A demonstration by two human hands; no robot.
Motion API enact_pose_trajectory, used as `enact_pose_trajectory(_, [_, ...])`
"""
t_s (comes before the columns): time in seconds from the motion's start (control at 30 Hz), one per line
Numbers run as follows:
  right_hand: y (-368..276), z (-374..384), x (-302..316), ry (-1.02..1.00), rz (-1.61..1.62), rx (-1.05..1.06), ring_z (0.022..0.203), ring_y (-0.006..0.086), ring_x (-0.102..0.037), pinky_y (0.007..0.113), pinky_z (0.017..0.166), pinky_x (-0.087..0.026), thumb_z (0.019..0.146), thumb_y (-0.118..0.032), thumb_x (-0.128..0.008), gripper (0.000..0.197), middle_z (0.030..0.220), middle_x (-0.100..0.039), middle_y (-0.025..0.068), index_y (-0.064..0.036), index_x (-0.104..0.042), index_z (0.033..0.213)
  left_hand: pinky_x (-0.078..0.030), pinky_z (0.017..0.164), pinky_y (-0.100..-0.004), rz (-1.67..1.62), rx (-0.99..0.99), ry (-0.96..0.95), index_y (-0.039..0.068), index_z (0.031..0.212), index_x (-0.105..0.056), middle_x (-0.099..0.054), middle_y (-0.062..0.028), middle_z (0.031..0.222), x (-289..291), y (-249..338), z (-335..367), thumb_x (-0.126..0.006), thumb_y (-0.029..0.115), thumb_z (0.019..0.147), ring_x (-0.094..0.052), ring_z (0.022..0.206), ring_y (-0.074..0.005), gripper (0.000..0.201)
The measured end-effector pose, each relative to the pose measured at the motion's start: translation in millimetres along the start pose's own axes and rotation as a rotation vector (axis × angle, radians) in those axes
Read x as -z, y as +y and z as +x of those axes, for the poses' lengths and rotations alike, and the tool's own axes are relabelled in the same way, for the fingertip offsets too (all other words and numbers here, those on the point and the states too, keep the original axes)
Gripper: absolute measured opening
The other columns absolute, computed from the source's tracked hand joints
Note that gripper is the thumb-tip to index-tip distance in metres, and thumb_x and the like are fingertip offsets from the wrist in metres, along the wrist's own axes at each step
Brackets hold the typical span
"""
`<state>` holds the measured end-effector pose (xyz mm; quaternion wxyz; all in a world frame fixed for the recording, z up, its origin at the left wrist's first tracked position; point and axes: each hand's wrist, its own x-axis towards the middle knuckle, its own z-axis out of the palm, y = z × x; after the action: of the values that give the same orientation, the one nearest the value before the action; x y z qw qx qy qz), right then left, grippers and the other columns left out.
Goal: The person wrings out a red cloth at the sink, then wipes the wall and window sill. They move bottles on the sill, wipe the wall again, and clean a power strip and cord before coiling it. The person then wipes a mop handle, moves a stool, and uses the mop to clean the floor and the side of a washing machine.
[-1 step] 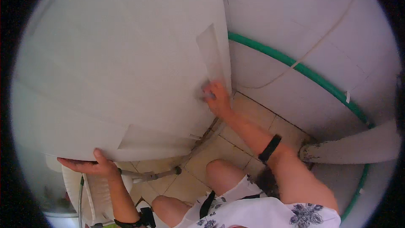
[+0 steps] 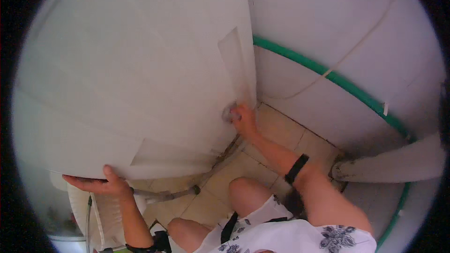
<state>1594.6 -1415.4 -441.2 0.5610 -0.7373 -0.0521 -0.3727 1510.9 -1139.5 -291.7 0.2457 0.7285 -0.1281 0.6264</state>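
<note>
A large white panel (image 2: 136,70), smooth with shallow recesses, fills the left and middle of the view. My right hand (image 2: 244,118) presses a round grey scrubber (image 2: 228,112) against its face, close to the right edge and below a long recess (image 2: 230,56). The fingers close round the scrubber's near side, and what it is made of is blurred. At the panel's lower left edge, my left hand (image 2: 105,185) grips it, thumb on the face and the other fingers stretched along the underside.
A green hose (image 2: 347,83) and a thin pale cord (image 2: 351,51) run along the wall at right. A thick grey pipe (image 2: 393,164) rises from the tiled floor (image 2: 262,159). A grey drain hose (image 2: 171,194) lies beneath the panel, near my knees.
My right hand has slid a little down the panel with the scrubber, which shows more clearly now. My left hand stays at the edge.
</note>
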Motion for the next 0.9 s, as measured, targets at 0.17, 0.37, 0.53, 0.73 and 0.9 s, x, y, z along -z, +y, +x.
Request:
enact_pose_trajectory(0.17, [12,16,-6,0.076,0.053,-0.039,0.077,0.0227,-0.054,0.031,0.067,-0.045,0.067,-0.008,-0.073,0.021,0.082,-0.055,0.0097,-0.0013,-0.06,0.082,-0.027,0.103,-0.0476,0.033,-0.02,0.012,0.002,0.14,-0.011,-0.022,-0.0221,0.141,2,1,-4,-0.067,0.052,0.074,-0.031,0.125,-0.0336,0.101])
enact_pose_trajectory(0.37, [29,-14,-19,0.028,-0.019,-0.025,0.081,0.0306,-0.056,0.038,0.068,-0.045,0.065,-0.012,-0.074,0.03,0.089,-0.057,0.0127,-0.0034,-0.06,0.09,-0.027,0.104,-0.0478,0.066,-0.005,0.011,0.003,0.14,-0.01,-0.021,-0.0217,0.141,4,-4,0,-0.067,0.053,0.073,-0.029,0.126,-0.0332,0.101])
enact_pose_trajectory(0.53, [36,-13,-20,0.02,0.043,-0.228,0.084,0.0298,-0.057,0.036,0.073,-0.046,0.065,-0.011,-0.074,0.028,0.09,-0.059,0.0118,-0.0027,-0.059,0.086,-0.025,0.105,-0.048,0.004,0.026,0.009,0.004,0.141,-0.008,-0.019,-0.0211,0.142,1,-6,-4,-0.068,0.05,0.074,-0.027,0.128,-0.0328,0.101])
enact_pose_trajectory(0.73, [34,10,-22,-0.003,0.004,-0.199,0.086,0.0288,-0.058,0.036,0.073,-0.046,0.065,-0.011,-0.075,0.027,0.093,-0.061,0.013,-0.0028,-0.059,0.086,-0.022,0.107,-0.0461,0.068,0.051,-0.027,0.005,0.141,-0.005,-0.017,-0.0192,0.144,3,-6,-5,-0.068,0.043,0.076,-0.027,0.128,-0.0319,0.098])
enact_pose_trajectory(0.9, [67,-31,-24,-0.07,0.387,-0.782,0.064,0.0143,-0.054,0.029,0.053,-0.046,0.071,-0.016,-0.075,0.029,0.087,-0.056,0.0056,-0.0036,-0.056,0.089,-0.022,0.107,-0.0456,-0.033,0.05,-0.044,0.005,0.141,-0.006,-0.016,-0.0194,0.145,2,-6,-5,-0.069,0.042,0.075,-0.026,0.128,-0.0322,0.099])
